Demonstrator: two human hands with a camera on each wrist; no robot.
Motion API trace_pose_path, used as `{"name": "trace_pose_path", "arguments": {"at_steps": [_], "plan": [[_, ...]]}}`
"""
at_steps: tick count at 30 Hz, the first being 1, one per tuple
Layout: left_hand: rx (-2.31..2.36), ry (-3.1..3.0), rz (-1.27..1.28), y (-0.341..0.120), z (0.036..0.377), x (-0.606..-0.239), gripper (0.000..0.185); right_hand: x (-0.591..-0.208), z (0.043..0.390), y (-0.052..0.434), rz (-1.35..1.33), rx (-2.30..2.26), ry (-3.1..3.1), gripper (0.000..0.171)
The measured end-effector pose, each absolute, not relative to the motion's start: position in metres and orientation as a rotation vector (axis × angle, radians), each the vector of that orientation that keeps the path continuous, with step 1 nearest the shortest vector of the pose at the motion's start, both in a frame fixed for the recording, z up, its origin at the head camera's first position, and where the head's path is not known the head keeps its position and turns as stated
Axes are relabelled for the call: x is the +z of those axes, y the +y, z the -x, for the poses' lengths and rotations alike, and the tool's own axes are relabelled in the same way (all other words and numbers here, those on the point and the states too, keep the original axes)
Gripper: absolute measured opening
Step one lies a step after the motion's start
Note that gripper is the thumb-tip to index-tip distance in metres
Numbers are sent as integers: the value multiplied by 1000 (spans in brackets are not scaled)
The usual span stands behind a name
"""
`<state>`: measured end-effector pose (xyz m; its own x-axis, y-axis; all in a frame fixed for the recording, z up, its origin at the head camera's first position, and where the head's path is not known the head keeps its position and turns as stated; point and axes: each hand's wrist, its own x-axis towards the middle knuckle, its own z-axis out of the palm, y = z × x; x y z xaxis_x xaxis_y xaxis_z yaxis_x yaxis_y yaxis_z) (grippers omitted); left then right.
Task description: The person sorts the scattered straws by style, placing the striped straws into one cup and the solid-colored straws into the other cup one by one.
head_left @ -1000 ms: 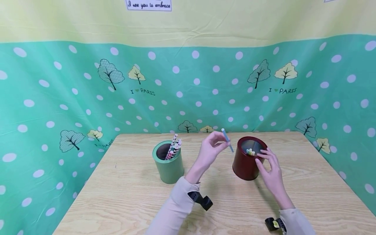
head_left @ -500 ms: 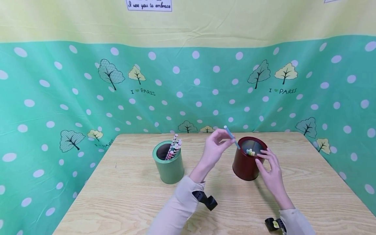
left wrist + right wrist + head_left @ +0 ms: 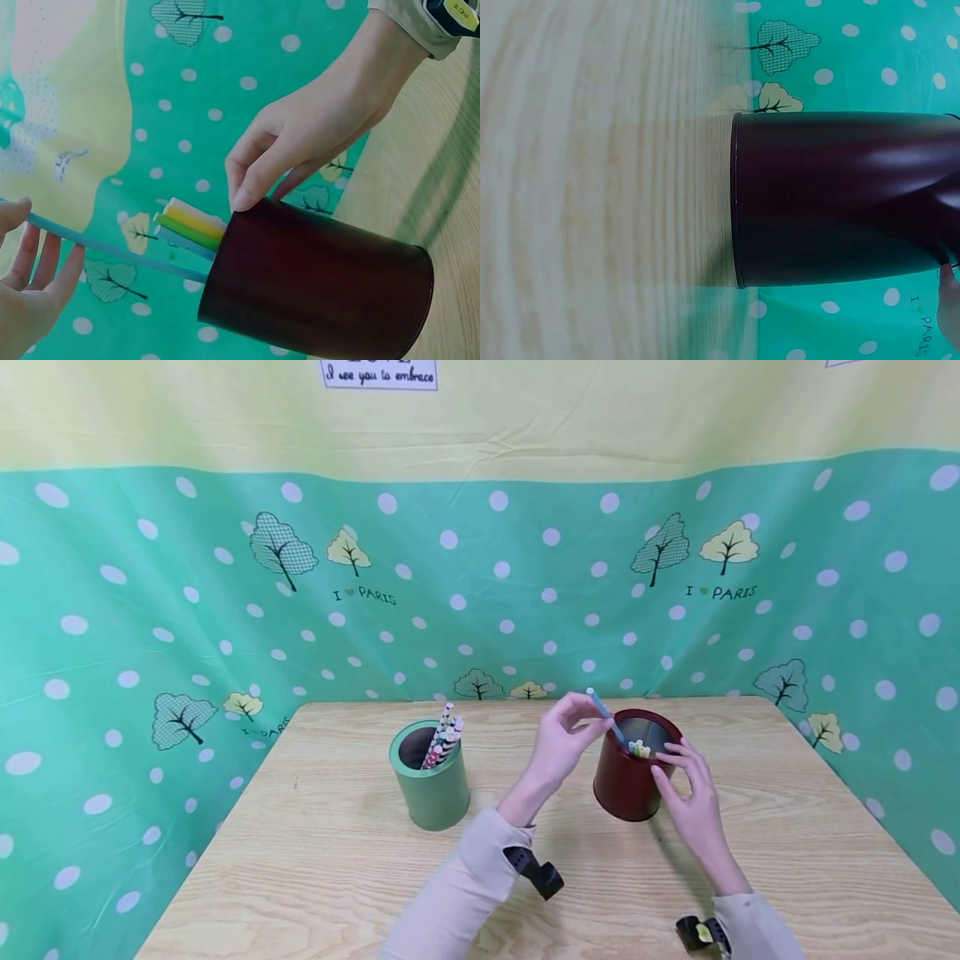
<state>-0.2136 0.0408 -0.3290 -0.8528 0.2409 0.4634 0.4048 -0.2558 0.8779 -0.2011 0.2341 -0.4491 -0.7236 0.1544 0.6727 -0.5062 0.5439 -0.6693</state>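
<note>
My left hand (image 3: 564, 739) pinches a light blue straw (image 3: 604, 713) near its upper part. The straw slants down to the right, its lower end inside the rim of a dark red round canister (image 3: 628, 789). Several straws (image 3: 187, 225), yellow, green and blue among them, lean out of that canister in the left wrist view. At the rim's right side my right hand (image 3: 693, 802) grips the canister, thumb and fingers on its edge. In the right wrist view the canister's wall (image 3: 840, 199) fills much of the picture, and only a fingertip shows at the right edge.
A green canister (image 3: 437, 797) stands on the wooden table (image 3: 322, 860) to the left, with several patterned straws (image 3: 444, 743) leaning in it. Behind the table hangs a green and yellow dotted cloth (image 3: 502, 610).
My left hand has moved right with the blue straw, whose lower end went from beside the red canister to inside its rim. My right hand has stayed on the canister.
</note>
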Motion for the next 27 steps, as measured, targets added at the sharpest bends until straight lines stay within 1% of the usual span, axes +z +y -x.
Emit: {"name": "trace_pose_path", "arguments": {"at_steps": [19,27], "plan": [[-2190,-1913,822,49,221,-342,17,-448,202,235,-274,1216,-2097,21],[-2178,-1999,780,57,240,-370,19,-448,201,235,-264,1220,-2106,21]]}}
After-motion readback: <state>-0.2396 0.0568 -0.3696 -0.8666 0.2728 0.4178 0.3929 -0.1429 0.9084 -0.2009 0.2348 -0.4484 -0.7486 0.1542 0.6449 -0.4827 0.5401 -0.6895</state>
